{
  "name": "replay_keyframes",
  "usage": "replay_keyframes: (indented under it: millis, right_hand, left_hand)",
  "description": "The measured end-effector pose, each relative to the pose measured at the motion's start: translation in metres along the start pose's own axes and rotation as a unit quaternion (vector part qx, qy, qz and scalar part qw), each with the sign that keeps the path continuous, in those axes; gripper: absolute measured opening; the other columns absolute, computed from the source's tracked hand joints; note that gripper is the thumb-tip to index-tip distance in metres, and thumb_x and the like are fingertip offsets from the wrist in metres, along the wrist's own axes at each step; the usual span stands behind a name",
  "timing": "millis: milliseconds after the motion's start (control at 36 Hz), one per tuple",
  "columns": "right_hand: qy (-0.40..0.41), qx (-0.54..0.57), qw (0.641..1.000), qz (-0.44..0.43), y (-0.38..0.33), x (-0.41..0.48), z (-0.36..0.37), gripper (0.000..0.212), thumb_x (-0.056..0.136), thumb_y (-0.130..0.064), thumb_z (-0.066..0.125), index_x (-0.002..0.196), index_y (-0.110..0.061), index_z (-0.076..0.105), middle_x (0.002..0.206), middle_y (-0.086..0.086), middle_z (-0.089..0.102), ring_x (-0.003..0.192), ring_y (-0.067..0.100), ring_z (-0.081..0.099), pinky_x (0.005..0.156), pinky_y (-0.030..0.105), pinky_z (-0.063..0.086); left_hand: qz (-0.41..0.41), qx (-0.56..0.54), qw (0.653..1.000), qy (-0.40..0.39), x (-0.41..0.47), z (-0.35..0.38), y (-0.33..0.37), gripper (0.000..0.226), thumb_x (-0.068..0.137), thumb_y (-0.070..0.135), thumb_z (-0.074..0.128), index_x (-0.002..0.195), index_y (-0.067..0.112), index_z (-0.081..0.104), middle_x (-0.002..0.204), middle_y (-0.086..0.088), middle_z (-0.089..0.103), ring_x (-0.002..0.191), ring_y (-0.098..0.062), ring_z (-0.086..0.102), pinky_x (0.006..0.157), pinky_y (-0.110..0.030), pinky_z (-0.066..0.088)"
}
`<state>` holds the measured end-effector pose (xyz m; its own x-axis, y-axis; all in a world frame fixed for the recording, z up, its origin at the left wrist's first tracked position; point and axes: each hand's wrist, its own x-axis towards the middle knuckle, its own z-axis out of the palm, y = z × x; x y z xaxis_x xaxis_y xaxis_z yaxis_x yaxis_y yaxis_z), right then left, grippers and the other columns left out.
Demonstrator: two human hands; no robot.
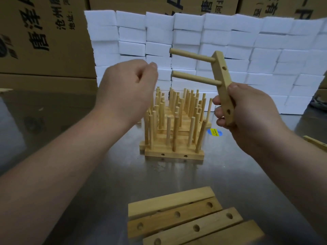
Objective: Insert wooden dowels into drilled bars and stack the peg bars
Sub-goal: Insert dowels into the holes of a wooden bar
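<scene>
Right hand (247,110) grips bar (223,76) at its lower end, two dowels (192,56) seated. Left hand (127,82) curled, apparently empty. Risk: loose dowels could drop out and knock peg stack (174,151) at worktop's centre.

Upright dowels (174,117) between both hands.

A pale peg bar (222,76) hangs nearly upright in the right hand (247,110), its two dowels (192,55) jutting leftward (small side holes show), while finished peg bars (174,151) stand packed together behind, dowels up, and empty drilled bars (164,219) lie side by side nearest.
</scene>
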<state>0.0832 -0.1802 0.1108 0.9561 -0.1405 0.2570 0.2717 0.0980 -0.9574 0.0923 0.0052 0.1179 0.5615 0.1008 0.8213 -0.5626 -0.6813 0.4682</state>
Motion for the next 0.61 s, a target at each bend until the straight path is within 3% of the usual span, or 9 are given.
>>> replay_keyframes:
  millis: [111,167,250,361,417,500,611]
  right_hand:
    - [-0.014,-0.010,1.000,-0.007,0.003,-0.002,0.003,0.027,0.099,-0.016,0.033,0.092,-0.017,0.058,0.059,-0.003,0.060,0.038,0.009,0.049,0.039,0.016,0.038]
    - [-0.024,-0.014,1.000,-0.012,0.003,-0.002,0.004,0.028,0.099,-0.016,0.032,0.092,-0.017,0.058,0.054,-0.006,0.061,0.039,0.009,0.050,0.039,0.016,0.039]
    - [-0.035,-0.015,0.999,-0.016,0.005,-0.003,0.004,0.028,0.100,-0.016,0.031,0.091,-0.018,0.058,0.053,-0.007,0.062,0.040,0.008,0.050,0.039,0.017,0.040]
    - [-0.035,-0.009,0.999,-0.016,0.005,-0.003,0.004,0.028,0.100,-0.016,0.032,0.091,-0.018,0.058,0.054,-0.007,0.062,0.041,0.008,0.050,0.039,0.018,0.040]
    - [-0.034,-0.008,0.999,-0.017,0.006,-0.003,0.004,0.028,0.100,-0.017,0.032,0.090,-0.017,0.059,0.054,-0.007,0.062,0.041,0.008,0.050,0.039,0.017,0.040]
    - [-0.033,-0.007,0.999,-0.011,0.008,-0.002,0.004,0.028,0.100,-0.018,0.033,0.091,-0.017,0.058,0.054,-0.007,0.062,0.041,0.008,0.050,0.040,0.017,0.040]
    - [-0.035,-0.015,0.999,-0.008,0.010,-0.002,0.005,0.028,0.100,-0.018,0.033,0.089,-0.019,0.059,0.056,-0.007,0.063,0.041,0.008,0.051,0.040,0.019,0.041]
  left_hand:
    - [-0.087,0.040,0.995,0.029,0.005,0.007,-0.041,0.029,0.085,0.026,0.039,0.077,0.009,0.060,0.069,-0.003,0.056,0.062,-0.016,0.049,0.055,-0.033,0.040]
    - [-0.125,0.098,0.987,0.013,0.003,0.012,-0.066,0.023,0.089,0.023,0.039,0.087,0.020,0.062,0.086,0.005,0.060,0.072,-0.011,0.052,0.060,-0.029,0.040]
    - [-0.155,0.197,0.966,-0.067,-0.005,0.021,-0.107,0.035,0.092,0.018,0.039,0.121,0.017,0.057,0.125,-0.005,0.052,0.108,-0.026,0.049,0.080,-0.035,0.040]
    - [-0.169,0.286,0.916,-0.224,-0.025,0.032,-0.149,0.048,0.094,0.019,0.036,0.142,0.015,0.034,0.151,-0.005,0.026,0.134,-0.028,0.026,0.105,-0.042,0.029]
    - [-0.169,0.307,0.892,-0.286,-0.033,0.036,-0.163,0.043,0.093,0.019,0.037,0.136,0.011,0.038,0.150,-0.007,0.024,0.133,-0.028,0.026,0.105,-0.042,0.031]
    - [-0.189,0.303,0.881,-0.309,-0.035,0.042,-0.171,0.016,0.091,0.019,0.038,0.104,0.011,0.044,0.125,-0.010,0.040,0.113,-0.027,0.039,0.088,-0.039,0.039]
    - [-0.184,0.311,0.876,-0.319,-0.031,0.050,-0.176,0.037,0.093,0.025,0.038,0.127,0.010,0.038,0.132,-0.009,0.036,0.123,-0.028,0.035,0.092,-0.038,0.037]
